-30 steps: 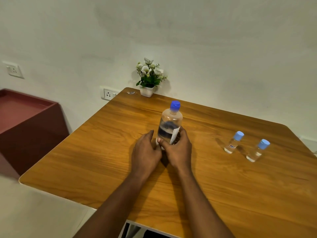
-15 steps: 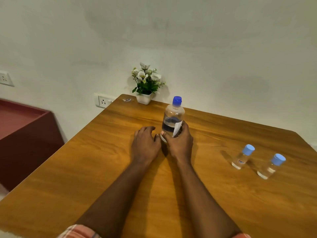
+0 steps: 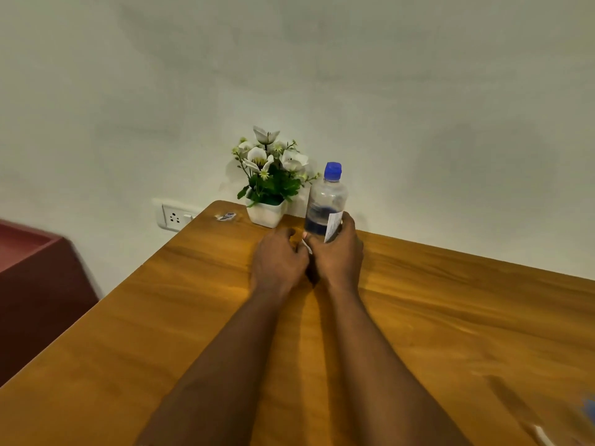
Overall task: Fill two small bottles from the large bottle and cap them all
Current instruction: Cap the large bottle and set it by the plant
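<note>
The large clear bottle [image 3: 326, 201] with a dark blue cap stands upright at the far side of the wooden table [image 3: 450, 300]. Its label hangs loose in white strips. My right hand [image 3: 336, 255] grips the bottle's lower part. My left hand [image 3: 277, 260] sits right beside it with fingers curled, next to a loose strip of label; I cannot tell whether it holds anything. At the bottom right edge a blurred small bottle [image 3: 589, 412] with a light blue cap is barely in view. The second small bottle is out of frame.
A white pot of artificial flowers [image 3: 267, 214] stands just left of and behind the large bottle, near the wall. A small scrap [image 3: 227, 216] lies at the table's far corner. A wall socket [image 3: 174, 217] and a dark red cabinet [image 3: 32, 268] are to the left.
My view has swung left and closer, so the two small bottles have slid to the bottom right edge. My left hand's fingers have curled in beside the bottle. My right hand keeps its grip.
</note>
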A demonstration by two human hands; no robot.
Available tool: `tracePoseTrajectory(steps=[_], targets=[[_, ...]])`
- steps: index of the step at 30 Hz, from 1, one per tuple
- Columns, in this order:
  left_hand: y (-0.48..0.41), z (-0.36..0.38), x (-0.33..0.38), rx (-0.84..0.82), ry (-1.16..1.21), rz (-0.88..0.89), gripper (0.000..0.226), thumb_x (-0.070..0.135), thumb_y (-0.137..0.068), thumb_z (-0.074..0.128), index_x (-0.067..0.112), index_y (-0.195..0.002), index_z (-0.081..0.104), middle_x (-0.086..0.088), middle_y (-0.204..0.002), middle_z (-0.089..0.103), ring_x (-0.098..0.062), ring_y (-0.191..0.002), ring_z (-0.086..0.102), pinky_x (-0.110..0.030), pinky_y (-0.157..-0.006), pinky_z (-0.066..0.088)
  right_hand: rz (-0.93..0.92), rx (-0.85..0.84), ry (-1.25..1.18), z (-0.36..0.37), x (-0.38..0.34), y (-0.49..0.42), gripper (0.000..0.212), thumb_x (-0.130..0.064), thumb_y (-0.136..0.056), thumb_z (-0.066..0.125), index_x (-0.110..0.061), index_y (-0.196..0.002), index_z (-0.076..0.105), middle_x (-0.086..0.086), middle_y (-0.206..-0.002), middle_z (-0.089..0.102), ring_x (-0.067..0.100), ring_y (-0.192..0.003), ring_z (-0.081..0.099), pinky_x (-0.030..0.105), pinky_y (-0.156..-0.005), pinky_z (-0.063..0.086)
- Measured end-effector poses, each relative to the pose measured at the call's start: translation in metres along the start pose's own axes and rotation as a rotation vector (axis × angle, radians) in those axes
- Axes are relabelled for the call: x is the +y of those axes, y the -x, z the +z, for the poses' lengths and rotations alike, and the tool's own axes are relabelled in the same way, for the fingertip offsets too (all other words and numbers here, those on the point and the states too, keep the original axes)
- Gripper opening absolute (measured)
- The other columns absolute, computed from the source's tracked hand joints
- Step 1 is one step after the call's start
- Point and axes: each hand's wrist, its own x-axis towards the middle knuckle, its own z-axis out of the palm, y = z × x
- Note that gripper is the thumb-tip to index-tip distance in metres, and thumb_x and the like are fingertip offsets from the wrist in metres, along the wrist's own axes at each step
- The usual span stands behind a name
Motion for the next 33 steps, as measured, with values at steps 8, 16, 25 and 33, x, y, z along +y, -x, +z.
tracePoseTrajectory(steps=[8,16,25,33], targets=[[-0.044,0.021,-0.001,0.040,-0.050,0.056,0.028,0.031,-0.091,0.057,0.014,-0.109,0.069,-0.005,-0.099,0.071,-0.021,-0.088,0.064,-0.037,-0.079,0.054,-0.019,-0.008,0.006,0.020,0.007,-0.041,0.064,-0.031,-0.071,0.084,-0.020,-0.125,0.053,0.001,-0.118,0.068,0.022,-0.104,0.065,0.028,-0.081,0.053],[-0.047,0.024,-0.003,0.052,-0.057,0.066,0.027,0.031,-0.092,0.057,0.013,-0.107,0.070,-0.007,-0.098,0.072,-0.022,-0.087,0.064,-0.034,-0.075,0.052,-0.014,-0.041,0.029,0.023,0.008,-0.046,0.070,-0.028,-0.072,0.083,-0.017,-0.132,0.047,0.004,-0.125,0.064,0.026,-0.113,0.061,0.041,-0.091,0.055],[-0.025,0.015,0.001,0.004,-0.099,0.100,0.029,0.030,-0.089,0.060,0.011,-0.109,0.068,-0.010,-0.105,0.069,-0.024,-0.096,0.062,-0.041,-0.084,0.052,0.046,-0.078,0.108,0.001,0.008,-0.022,0.087,-0.030,-0.076,0.081,-0.014,-0.146,0.032,0.011,-0.133,0.054,0.028,-0.123,0.050,0.035,-0.091,0.049],[0.029,0.001,0.013,-0.086,-0.073,0.093,0.042,0.033,-0.092,0.058,0.010,-0.128,0.060,-0.008,-0.124,0.064,-0.021,-0.114,0.058,-0.039,-0.097,0.047,0.117,-0.138,0.115,-0.037,0.003,0.026,0.081,-0.022,-0.083,0.074,-0.016,-0.151,0.030,0.009,-0.147,0.046,0.026,-0.135,0.044,0.035,-0.107,0.041]])
